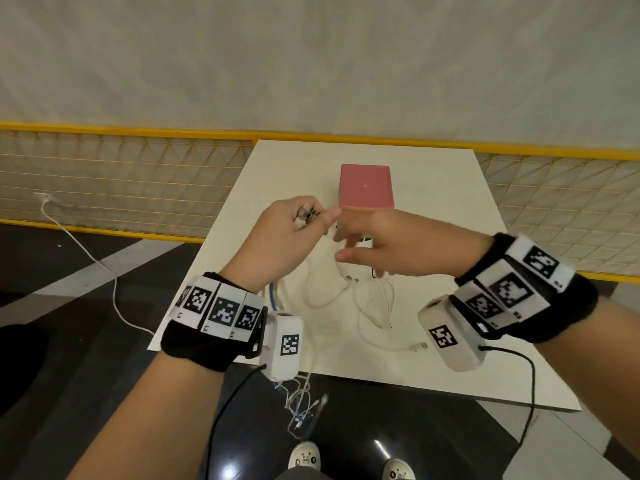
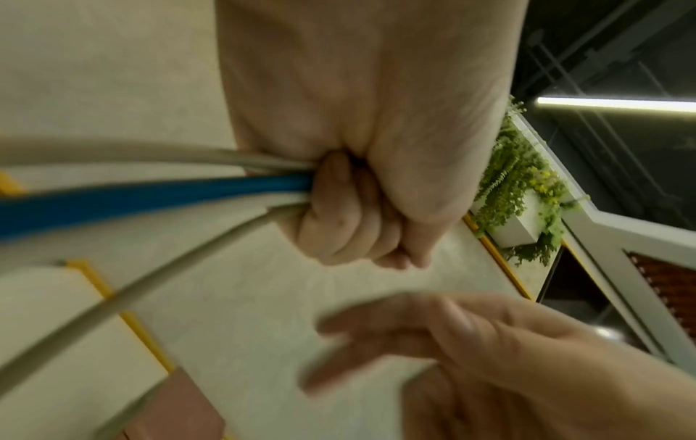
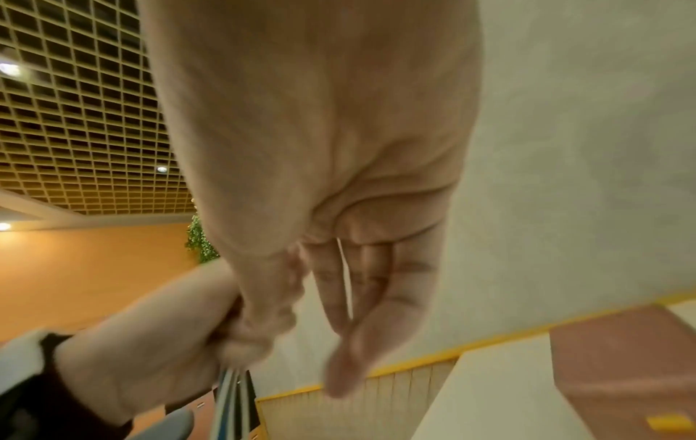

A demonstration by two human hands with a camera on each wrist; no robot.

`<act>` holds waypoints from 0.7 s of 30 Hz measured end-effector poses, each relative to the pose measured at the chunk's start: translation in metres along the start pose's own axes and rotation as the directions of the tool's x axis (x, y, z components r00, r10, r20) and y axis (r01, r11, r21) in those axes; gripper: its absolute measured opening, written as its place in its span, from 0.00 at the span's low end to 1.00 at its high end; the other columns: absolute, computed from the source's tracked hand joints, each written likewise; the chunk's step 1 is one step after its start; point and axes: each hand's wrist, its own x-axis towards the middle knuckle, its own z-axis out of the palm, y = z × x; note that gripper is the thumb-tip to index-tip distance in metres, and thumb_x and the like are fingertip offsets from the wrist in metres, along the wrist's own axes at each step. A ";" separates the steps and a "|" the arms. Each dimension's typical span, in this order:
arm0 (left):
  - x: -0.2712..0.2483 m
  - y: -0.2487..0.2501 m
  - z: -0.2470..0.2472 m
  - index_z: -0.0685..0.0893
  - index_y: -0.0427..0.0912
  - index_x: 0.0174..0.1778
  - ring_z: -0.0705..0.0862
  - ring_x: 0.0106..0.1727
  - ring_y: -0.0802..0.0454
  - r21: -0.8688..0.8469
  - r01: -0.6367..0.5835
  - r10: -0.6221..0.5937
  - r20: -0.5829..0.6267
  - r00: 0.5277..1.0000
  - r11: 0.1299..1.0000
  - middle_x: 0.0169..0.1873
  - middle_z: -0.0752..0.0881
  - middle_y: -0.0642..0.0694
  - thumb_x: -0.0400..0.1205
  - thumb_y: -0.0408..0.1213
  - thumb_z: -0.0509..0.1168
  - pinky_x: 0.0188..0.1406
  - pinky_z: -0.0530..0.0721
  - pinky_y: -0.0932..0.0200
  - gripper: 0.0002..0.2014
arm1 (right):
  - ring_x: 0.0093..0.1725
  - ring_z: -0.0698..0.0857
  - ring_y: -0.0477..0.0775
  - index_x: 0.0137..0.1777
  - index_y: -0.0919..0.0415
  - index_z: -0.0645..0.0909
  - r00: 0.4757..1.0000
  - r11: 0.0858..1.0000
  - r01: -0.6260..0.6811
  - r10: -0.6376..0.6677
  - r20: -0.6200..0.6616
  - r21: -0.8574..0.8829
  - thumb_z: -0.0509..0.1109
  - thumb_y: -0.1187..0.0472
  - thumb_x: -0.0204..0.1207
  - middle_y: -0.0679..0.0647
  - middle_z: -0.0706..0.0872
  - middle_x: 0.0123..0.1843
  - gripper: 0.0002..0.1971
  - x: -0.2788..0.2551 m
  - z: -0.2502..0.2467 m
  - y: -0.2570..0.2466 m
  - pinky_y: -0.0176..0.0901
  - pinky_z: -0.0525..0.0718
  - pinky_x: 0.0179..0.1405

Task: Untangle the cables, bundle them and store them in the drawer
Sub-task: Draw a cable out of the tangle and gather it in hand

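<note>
My left hand is raised over the white table and grips several cable ends; metal plugs stick out of its fist. In the left wrist view the fist holds white cables and a blue cable. The loose cables trail over the table, and a tangle hangs off the front edge. My right hand hovers just right of the left one, blurred, with fingers extended and holding nothing. The pink drawer box stands behind both hands, its front hidden.
A yellow mesh railing runs behind the table. A white charger cable lies on the dark floor at left. A USB plug rests near the table's front edge. My shoes show below.
</note>
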 end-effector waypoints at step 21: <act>0.001 -0.080 -0.009 0.75 0.47 0.28 0.67 0.23 0.53 -0.290 0.344 -0.426 -0.302 0.852 0.893 0.19 0.71 0.52 0.84 0.51 0.63 0.29 0.68 0.57 0.19 | 0.46 0.81 0.49 0.53 0.61 0.84 0.973 0.957 -0.219 0.201 0.110 0.190 0.63 0.66 0.79 0.55 0.87 0.52 0.09 0.097 0.145 0.101 0.38 0.79 0.50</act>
